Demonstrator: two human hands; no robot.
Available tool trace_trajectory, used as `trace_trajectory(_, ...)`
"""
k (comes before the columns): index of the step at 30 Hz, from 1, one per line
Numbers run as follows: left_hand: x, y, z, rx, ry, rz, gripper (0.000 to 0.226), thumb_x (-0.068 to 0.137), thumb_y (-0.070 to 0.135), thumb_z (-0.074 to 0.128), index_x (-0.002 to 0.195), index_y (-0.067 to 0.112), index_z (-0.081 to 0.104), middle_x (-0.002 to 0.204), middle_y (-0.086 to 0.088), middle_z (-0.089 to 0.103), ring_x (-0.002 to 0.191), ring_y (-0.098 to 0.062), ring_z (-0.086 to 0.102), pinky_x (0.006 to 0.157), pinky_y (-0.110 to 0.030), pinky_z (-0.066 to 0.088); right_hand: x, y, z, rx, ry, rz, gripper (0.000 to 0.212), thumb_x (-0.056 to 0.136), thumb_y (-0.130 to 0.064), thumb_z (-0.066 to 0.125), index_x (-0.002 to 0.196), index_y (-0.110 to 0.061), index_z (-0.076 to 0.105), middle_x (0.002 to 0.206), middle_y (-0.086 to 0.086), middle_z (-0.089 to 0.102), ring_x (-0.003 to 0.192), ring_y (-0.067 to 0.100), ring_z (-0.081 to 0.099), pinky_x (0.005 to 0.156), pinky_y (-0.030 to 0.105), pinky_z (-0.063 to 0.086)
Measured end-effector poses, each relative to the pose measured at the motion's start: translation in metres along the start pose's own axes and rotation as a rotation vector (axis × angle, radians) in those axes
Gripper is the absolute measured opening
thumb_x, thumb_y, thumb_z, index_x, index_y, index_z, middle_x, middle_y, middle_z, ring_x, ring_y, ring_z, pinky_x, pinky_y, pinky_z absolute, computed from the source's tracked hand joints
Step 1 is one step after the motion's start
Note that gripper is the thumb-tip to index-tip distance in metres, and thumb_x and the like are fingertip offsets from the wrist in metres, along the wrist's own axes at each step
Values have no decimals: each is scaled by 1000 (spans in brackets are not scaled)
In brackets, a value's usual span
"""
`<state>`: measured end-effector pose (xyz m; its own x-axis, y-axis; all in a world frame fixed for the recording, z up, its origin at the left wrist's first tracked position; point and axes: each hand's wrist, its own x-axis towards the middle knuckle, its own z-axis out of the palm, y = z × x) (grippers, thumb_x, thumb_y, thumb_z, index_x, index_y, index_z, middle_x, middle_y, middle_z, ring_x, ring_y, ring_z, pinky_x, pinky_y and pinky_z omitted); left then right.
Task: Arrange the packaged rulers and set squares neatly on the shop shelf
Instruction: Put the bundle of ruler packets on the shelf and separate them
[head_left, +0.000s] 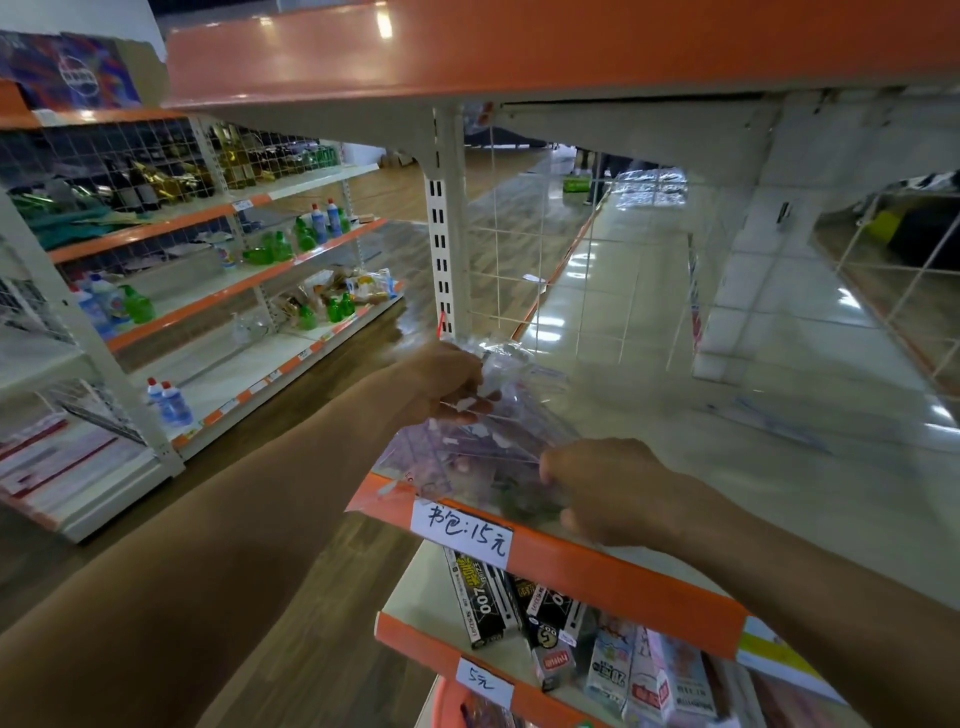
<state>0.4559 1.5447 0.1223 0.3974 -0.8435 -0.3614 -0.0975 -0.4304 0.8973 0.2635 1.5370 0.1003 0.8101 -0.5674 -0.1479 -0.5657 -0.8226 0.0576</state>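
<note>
Packaged set squares (467, 452): clear sleeves, loosely fanned, lying just above the handwritten price label (462, 531); left hand (447, 382) pinches their far end, above the label; right hand (605, 488) grips their near edge, right of the label. Risk: slick sleeves overhang the shelf lip (623, 577); a loosened grip would likely let them slide off.

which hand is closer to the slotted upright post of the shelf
Left. The left hand is by the foot of the slotted post, holding the clear packets; the right hand holds them farther right, at the shelf front edge.
</note>
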Motion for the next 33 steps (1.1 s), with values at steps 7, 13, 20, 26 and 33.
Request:
trace_trajectory(7, -1, 1, 16, 35, 4, -18, 9, 94, 3, 47, 98, 5, 56, 79, -9, 68, 57, -14, 58, 62, -28, 52, -12, 7, 13, 64, 79, 32, 36, 88, -41, 57, 116, -19, 56, 113, 2, 62, 97, 22, 61, 77, 30, 44)
trace_trajectory(13, -8, 4, 26, 18, -3, -28, 13, 96, 10, 49, 92, 4, 60, 81, -12, 66, 57, -15, 58, 59, -30, 48, -21, 15, 16, 89, 136, 13, 23, 91, -29, 53, 110, -18, 61, 109, 4, 64, 98, 24, 62, 74, 27, 41)
trace_trajectory(20, -10, 11, 44, -127, -49, -28, 15, 97, 11, 49, 93, 8, 63, 79, -12, 67, 66, -20, 61, 81, -43, 54, -55, 76, -2, 414, 244, 194, 18, 91, -28, 50, 86, -25, 67, 90, -6, 66, 86, 17, 62, 69, 28, 44)
trace_trajectory(26, -12, 21, 98, -191, -263, -31, 18, 98, 17, 45, 94, 13, 62, 89, -9, 69, 80, -23, 66, 73, -35, 54, -83, 140, 13, 1008, 170, 338, 20, 93, -18, 56, 75, -16, 66, 66, -1, 61, 57, 8, 54, 55, 20, 45)
trace_trajectory(33, -8, 36, 165, -142, -179, 50, 15, 97, 17, 47, 100, 12, 61, 89, -7, 65, 76, -20, 64, 72, -32, 52, -115, 187, 24, 1135, 216, 482, 14, 93, -19, 56, 86, -14, 68, 73, 2, 65, 63, 10, 58, 58, 21, 48)
